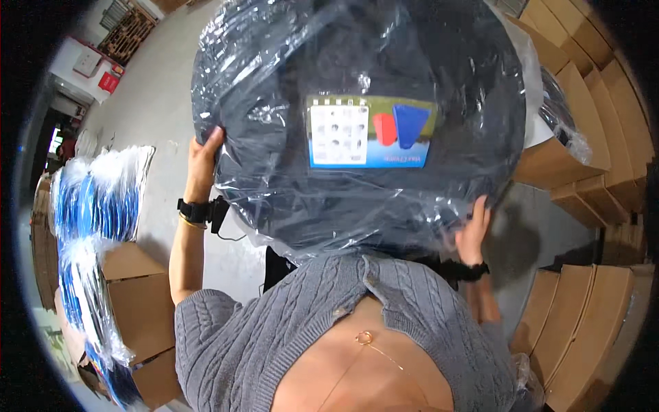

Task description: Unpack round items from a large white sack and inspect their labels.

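Note:
A large, round black package (274, 158) in glossy clear plastic is held up before my chest and fills the upper middle of the view. Under the plastic, a printed label (371, 134) carries a red shape and a blue shape. My left hand (206, 151) is closed on the package's left edge, thumb over the front, its other fingers mostly hidden behind. At the lower right edge, my right hand (472, 230) grips the wrapping, with part of its fingers out of sight. A dark band (194, 211) circles my left wrist.
Blue flat goods in clear plastic (103, 196) stack up on the left, beside cardboard boxes (141, 309). More cartons stand at the lower right (583, 323). An opened carton (563, 161) at the right holds plastic-wrapped goods. Grey floor (161, 89) shows at the upper left.

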A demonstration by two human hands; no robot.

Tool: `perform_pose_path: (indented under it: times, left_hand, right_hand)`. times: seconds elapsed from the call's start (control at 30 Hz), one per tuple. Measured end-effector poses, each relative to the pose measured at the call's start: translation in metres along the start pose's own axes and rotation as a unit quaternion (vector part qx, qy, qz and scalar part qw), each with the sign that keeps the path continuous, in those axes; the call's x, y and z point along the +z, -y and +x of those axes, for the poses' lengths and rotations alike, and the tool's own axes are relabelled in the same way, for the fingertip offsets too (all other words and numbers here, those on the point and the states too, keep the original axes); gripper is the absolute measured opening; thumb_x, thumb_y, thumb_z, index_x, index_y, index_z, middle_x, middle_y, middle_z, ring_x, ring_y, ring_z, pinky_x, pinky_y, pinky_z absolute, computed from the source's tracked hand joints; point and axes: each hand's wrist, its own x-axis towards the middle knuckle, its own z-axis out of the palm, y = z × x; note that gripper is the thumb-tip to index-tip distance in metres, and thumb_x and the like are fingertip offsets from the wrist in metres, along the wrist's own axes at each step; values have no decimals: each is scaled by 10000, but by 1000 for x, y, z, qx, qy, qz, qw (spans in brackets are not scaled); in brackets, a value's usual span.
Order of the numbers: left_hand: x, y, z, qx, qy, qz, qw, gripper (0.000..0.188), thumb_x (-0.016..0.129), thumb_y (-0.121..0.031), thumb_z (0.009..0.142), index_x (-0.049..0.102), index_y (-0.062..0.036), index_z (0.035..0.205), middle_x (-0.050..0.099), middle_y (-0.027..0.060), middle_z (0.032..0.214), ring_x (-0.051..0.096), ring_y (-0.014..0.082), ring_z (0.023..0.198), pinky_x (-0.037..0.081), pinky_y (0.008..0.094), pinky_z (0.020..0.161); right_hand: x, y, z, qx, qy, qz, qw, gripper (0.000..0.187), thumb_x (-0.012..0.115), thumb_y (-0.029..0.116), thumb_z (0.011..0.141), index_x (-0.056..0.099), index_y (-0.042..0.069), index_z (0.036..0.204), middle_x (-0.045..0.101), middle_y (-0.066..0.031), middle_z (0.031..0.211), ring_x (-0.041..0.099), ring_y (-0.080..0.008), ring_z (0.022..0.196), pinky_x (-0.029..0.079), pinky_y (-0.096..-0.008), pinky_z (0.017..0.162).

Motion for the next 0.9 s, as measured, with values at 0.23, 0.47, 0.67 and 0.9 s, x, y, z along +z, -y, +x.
perform_pose_path:
  times: [0.23, 0.47, 0.67, 0.9]
  left_hand:
    - [-4, -72, 88, 216, 6, 107, 971, 440, 448, -286, 937, 491, 47, 1221, 568, 116, 1133, 535, 161, 1023, 436, 274, 849]
    - [-9, -100, 129, -6, 70, 71, 995, 380, 478, -310, 915, 553, -4, 1128, 581, 76, 1078, 544, 153, 985, 430, 267, 843]
    - [-46, -5, 106, -153, 262, -30, 952, 388, 469, -329, 902, 540, -17, 1122, 589, 82, 1019, 577, 174, 901, 475, 281, 805]
    - [-10, 148, 88, -530, 458, -217, 680, 542, 490, -429, 858, 473, -6, 1197, 555, 142, 1116, 601, 206, 858, 515, 276, 755]
  right_hand:
    - [72, 152, 139, -206, 42, -160, 964, 455, 471, 425, 917, 579, -7, 820, 549, -29, 733, 488, -120, 628, 418, -275, 575]
    - [114, 249, 181, -31, 298, -81, 951, 469, 578, 295, 872, 497, -22, 1208, 573, -112, 1146, 550, -171, 1029, 444, -307, 891]
    - [130, 246, 183, 42, 393, -35, 918, 347, 436, 270, 929, 543, 46, 1172, 599, -30, 1132, 559, -166, 1011, 439, -314, 881]
    - [186, 189, 259, 56, 434, -144, 888, 301, 433, 352, 916, 602, 123, 1013, 637, 2, 878, 564, -135, 611, 415, -286, 415]
